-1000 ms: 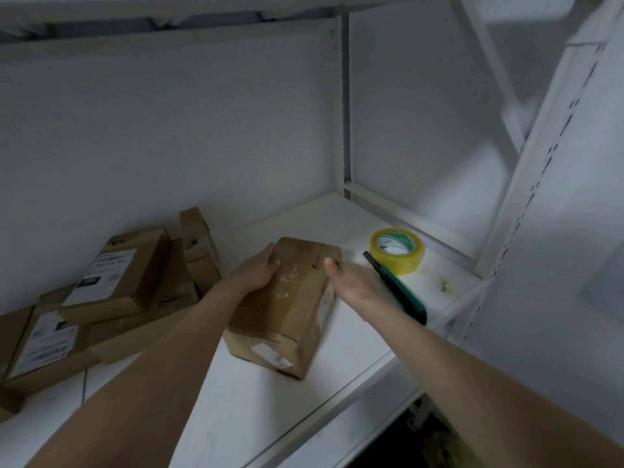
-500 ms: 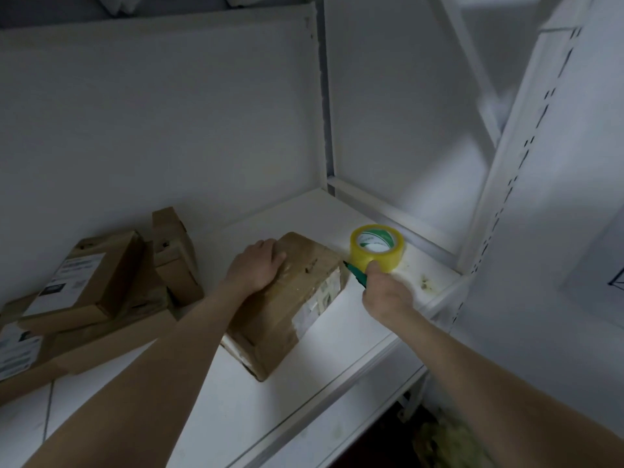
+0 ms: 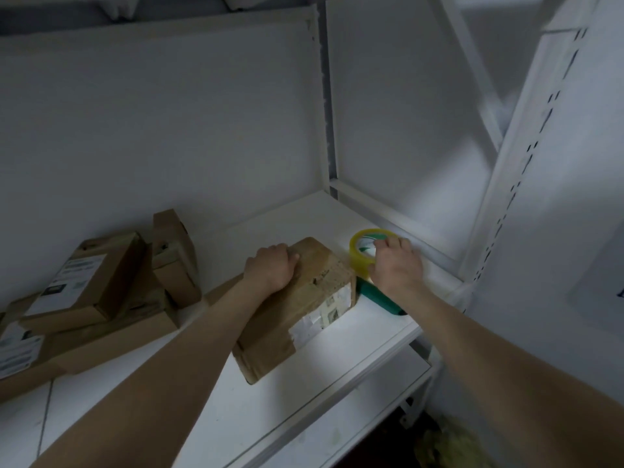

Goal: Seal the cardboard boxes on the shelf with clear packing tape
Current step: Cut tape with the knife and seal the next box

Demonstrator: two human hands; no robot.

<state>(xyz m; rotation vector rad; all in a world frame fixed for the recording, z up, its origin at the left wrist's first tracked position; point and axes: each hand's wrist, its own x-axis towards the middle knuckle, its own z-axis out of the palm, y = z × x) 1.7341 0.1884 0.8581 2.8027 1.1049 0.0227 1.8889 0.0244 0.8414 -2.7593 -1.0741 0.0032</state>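
Right grip (image 3: 396, 268) now pinching tape roll (image 3: 356, 256), previously short of it; left grip (image 3: 271, 270) still curled over box (image 3: 304, 319).

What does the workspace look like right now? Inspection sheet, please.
Surface: white shelf, brightly lit near its right end.
Job's things: box lies skewed on the shelf, with a label on its side; tape sits just right of it; other boxes are piled at the left.
Clutter: green tool between box and tape, partly under the right wrist.
Hands: left hand grips the box top; right hand grips the tape.
Cables: nothing seen.
Surroundings: white wall behind; post at the back corner.
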